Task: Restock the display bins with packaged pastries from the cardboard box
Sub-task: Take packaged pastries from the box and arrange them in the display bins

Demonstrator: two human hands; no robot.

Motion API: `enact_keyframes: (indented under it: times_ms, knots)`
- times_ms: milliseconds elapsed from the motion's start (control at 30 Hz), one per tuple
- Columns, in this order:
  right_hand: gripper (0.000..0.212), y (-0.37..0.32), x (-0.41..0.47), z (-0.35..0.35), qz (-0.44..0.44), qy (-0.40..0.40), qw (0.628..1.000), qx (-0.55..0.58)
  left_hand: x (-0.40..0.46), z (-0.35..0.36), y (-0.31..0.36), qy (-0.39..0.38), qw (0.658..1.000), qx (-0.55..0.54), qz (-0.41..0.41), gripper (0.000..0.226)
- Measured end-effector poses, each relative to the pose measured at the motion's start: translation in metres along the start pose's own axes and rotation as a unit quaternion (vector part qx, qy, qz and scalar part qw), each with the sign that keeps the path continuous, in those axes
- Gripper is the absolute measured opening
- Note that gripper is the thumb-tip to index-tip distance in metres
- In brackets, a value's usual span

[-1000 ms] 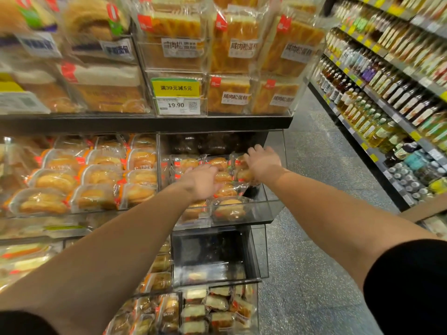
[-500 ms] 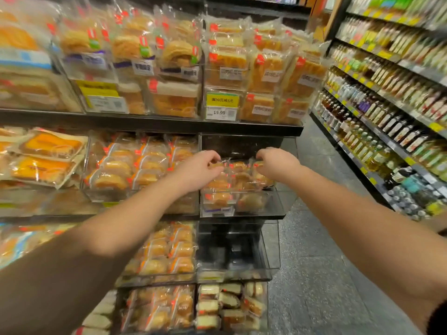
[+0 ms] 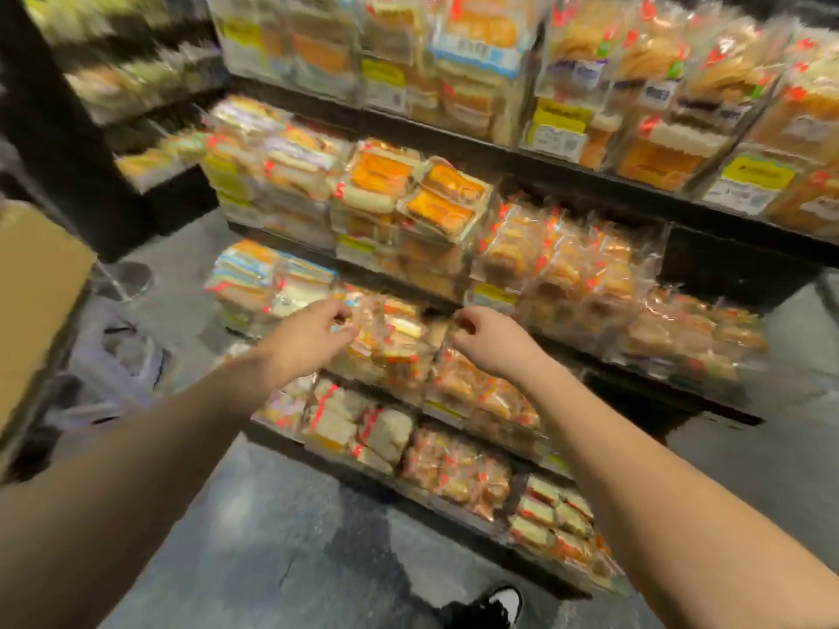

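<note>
Both hands reach toward the display bins (image 3: 399, 342), which are crammed with packaged pastries (image 3: 558, 274) on several shelves. The left hand (image 3: 313, 333) and right hand (image 3: 488, 338) hang just in front of the middle bin, fingers loosely curled; blur hides whether either pinches a wrapper, so I cannot tell. Pastry packs lie directly beyond the fingertips, far of them. A cardboard box (image 3: 36, 306) sits at the left edge, well apart. A black-and-white shoe (image 3: 492, 606) stands on the near floor.

Heavy motion blur; bright shelves, wide-angle edge warping.
</note>
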State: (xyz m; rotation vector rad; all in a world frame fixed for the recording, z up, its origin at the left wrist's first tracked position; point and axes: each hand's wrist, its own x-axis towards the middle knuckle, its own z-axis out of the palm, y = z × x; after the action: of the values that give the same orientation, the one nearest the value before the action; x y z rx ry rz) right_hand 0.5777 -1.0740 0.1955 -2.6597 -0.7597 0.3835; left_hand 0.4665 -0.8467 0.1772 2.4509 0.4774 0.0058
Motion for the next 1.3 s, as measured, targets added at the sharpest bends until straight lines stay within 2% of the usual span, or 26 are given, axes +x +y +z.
enact_keyframes:
  times_ms: [167, 267, 400, 567, 700, 933, 1133, 1300]
  knots:
    - [0.039, -0.117, 0.031, 0.073, -0.108, -0.061, 0.991, -0.051, -0.052, -0.054, -0.123, 0.018, 0.993, 0.024, -0.111, 0.037]
    - [0.041, -0.176, 0.045, 0.109, -0.174, -0.104, 0.975, -0.087, -0.075, -0.069, -0.189, 0.040, 0.987, 0.026, -0.156, 0.069]
    - [0.044, -0.245, 0.067, 0.162, -0.249, -0.156, 0.949, -0.118, -0.113, -0.096, -0.243, 0.040, 0.967, 0.053, -0.247, 0.037]
    - [0.046, -0.329, 0.103, 0.220, -0.313, -0.216, 0.916, -0.126, -0.132, -0.134, -0.317, 0.055, 0.954, 0.112, -0.273, 0.027]
    - [0.046, -0.400, 0.140, 0.252, -0.348, -0.241, 0.897, -0.128, -0.125, -0.181, -0.375, 0.082, 0.940, 0.098, -0.316, 0.020]
    - [0.042, -0.508, 0.221, 0.283, -0.364, -0.273, 0.885, -0.100, -0.099, -0.265, -0.462, 0.113, 0.915, 0.037, -0.385, 0.021]
    - [0.041, -0.589, 0.266, 0.314, -0.378, -0.264, 0.883, -0.090, -0.097, -0.305, -0.541, 0.156, 0.890, -0.030, -0.426, 0.040]
    - [0.042, -0.658, 0.287, 0.348, -0.385, -0.245, 0.885, -0.093, -0.099, -0.337, -0.621, 0.174, 0.856, -0.065, -0.482, 0.037]
